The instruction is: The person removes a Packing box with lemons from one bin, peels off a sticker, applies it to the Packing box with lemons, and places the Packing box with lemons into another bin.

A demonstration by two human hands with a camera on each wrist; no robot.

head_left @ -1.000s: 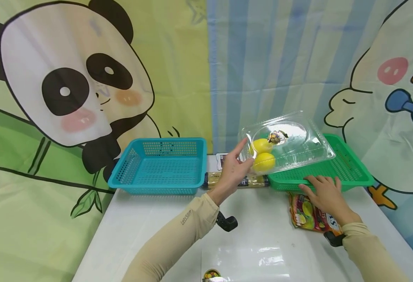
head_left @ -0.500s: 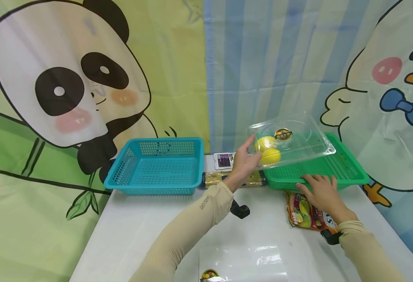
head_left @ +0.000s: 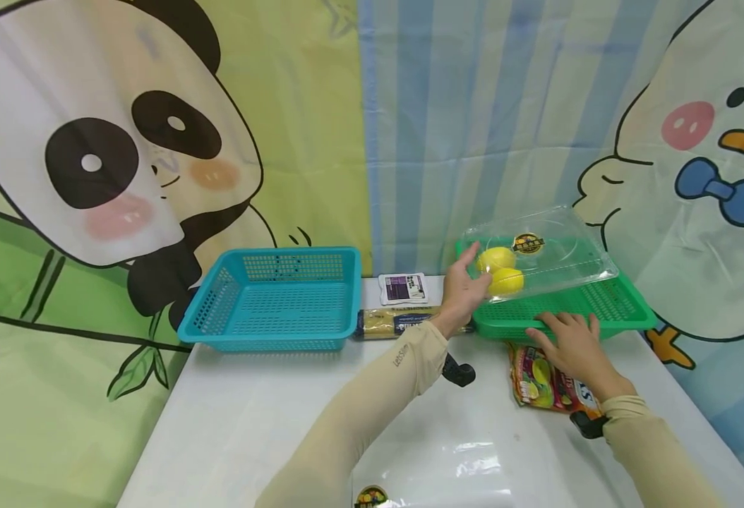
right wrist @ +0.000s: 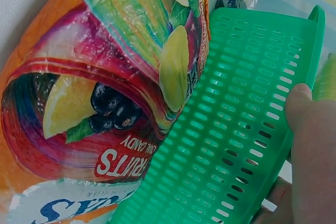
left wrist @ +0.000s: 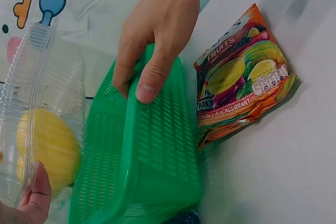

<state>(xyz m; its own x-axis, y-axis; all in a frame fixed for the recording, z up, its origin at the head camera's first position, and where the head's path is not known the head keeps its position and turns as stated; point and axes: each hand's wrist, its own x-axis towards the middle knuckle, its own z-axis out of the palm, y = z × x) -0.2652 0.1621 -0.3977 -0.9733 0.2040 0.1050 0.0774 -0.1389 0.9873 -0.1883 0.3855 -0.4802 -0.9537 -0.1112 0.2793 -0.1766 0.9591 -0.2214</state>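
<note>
My left hand (head_left: 464,289) pinches the near left corner of a clear plastic clamshell box (head_left: 562,261), holding it tilted above the green basket (head_left: 632,303). Two yellow lemons (head_left: 505,281) lie inside the box against its left end. A round dark label is stuck on the box. My right hand (head_left: 578,349) grips the basket's near rim; in the left wrist view its thumb lies on one side of the rim, its fingers on the other. Just in front of the basket lies a colourful candy bag (left wrist: 241,77), partly under my right hand in the head view.
A blue basket (head_left: 270,347) stands on the left of the white table (head_left: 251,423). Between the baskets lie a spaghetti pack (head_left: 381,324), partly behind my left wrist, and a white-and-purple packet (head_left: 404,288). A transparent sheet-like piece (head_left: 435,466) with a round label lies near the front.
My left hand has carried the clear box with the lemons rightward, further over the green basket. My right hand keeps its grip on the rim. The head view has shifted slightly right.
</note>
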